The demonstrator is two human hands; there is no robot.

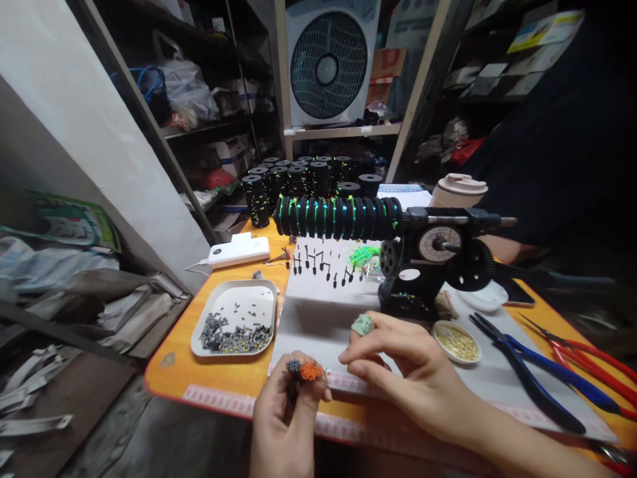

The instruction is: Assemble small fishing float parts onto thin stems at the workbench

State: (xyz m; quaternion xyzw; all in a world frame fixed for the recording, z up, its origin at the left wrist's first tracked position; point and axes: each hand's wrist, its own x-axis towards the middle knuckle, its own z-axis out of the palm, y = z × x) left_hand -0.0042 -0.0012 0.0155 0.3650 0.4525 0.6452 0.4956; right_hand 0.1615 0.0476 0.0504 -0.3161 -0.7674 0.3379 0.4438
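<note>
My left hand (293, 411) is closed near the table's front edge, with a small bundle of orange beads (312, 370) and dark grey ones (293, 365) between thumb and fingers. To its right, my right hand (398, 365) hovers over the grey mat, thumb and fingertips near each other. A green lump (363, 324) sits against its index finger; whether it is gripped is unclear. Behind the hands stands a black winding device (440, 242) with a ribbed black roller (338, 218) wrapped in green and blue threads. Small dark weights hang below the roller.
A white tray (199, 342) of small dark parts stands at left, near a white power bank (239, 251). At right are a dish of gold bits (458, 342), blue-handled pliers (527, 378), red-handled pliers (592, 358) and a cup (458, 191). Black spools (318, 179) stand behind.
</note>
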